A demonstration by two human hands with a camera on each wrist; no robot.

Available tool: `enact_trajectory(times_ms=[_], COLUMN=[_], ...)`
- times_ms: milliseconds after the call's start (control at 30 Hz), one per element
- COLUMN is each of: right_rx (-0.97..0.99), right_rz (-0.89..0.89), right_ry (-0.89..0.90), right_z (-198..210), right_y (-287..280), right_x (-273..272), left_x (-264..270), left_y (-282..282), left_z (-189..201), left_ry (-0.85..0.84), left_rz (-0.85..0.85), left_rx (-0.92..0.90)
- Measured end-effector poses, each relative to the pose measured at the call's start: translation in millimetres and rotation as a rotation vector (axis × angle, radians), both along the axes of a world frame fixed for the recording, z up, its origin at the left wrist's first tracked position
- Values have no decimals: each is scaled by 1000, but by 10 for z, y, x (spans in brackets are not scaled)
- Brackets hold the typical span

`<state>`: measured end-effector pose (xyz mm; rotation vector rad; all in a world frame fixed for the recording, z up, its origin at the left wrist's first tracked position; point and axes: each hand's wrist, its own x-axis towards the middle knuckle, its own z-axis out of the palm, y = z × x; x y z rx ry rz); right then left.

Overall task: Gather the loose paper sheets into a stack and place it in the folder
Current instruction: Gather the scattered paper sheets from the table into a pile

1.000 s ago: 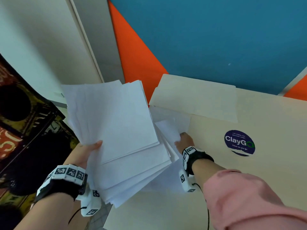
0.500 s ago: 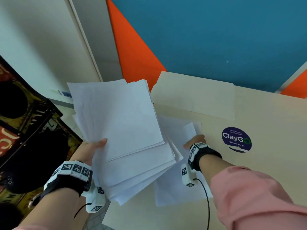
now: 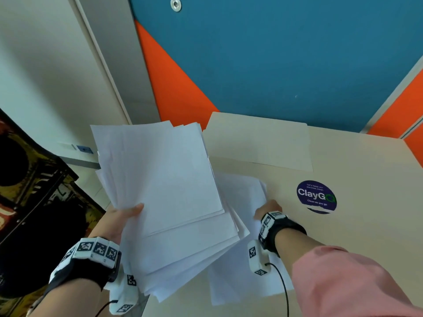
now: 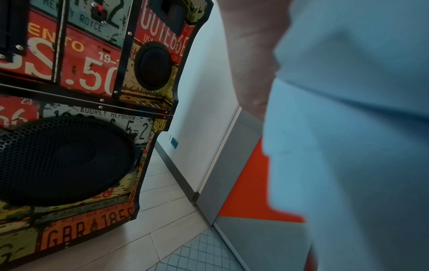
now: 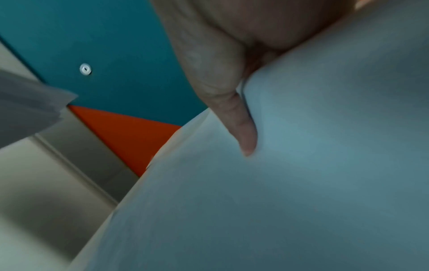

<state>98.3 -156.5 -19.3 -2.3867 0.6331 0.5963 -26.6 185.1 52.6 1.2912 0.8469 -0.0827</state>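
A fanned stack of white sheets (image 3: 169,197) hangs above the table's left edge, held by my left hand (image 3: 121,218) with the thumb on top; the other fingers are hidden beneath. In the left wrist view the stack (image 4: 348,128) fills the right side beside my left hand (image 4: 250,60). More loose white sheets (image 3: 242,248) lie on the table, partly under the stack. My right hand (image 3: 266,209) pinches the right edge of these sheets; in the right wrist view its thumb (image 5: 241,124) presses the paper (image 5: 301,183). The cream folder (image 3: 258,143) lies closed at the table's far side.
The pale wooden table (image 3: 366,225) bears a round blue ClayGo sticker (image 3: 316,196). A blue and orange wall panel (image 3: 274,65) stands behind it. A decorated speaker cabinet (image 4: 69,128) stands on the tiled floor to the left.
My right hand has slid rightward, drawing the loose sheets out from under the held stack. The left hand and its stack have shifted slightly right.
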Motion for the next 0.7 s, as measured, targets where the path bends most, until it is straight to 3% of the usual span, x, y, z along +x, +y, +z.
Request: enact_trajectory(times_ms=[67,167,367,533,700], right_rx=[-12,35,-99,-42,266], right_rz=[46,169,355,564,427], right_ry=[-43,-244,-704,-684,-613], right_z=[162,606,2199,3058,3013], right_y=[-100,-279,-700,-901,-1217], right_x=[21,144,109,-297,-209], left_x=[65,143,421,651,773], left_y=[-49,-274,-693,-1119,-1733], left_z=[3,87,67,117,278], left_ry=[6,-31,-205,-291,-349], left_rz=[-7,-51,-54,-130,-279], left_rx=[15,16,180,227,182])
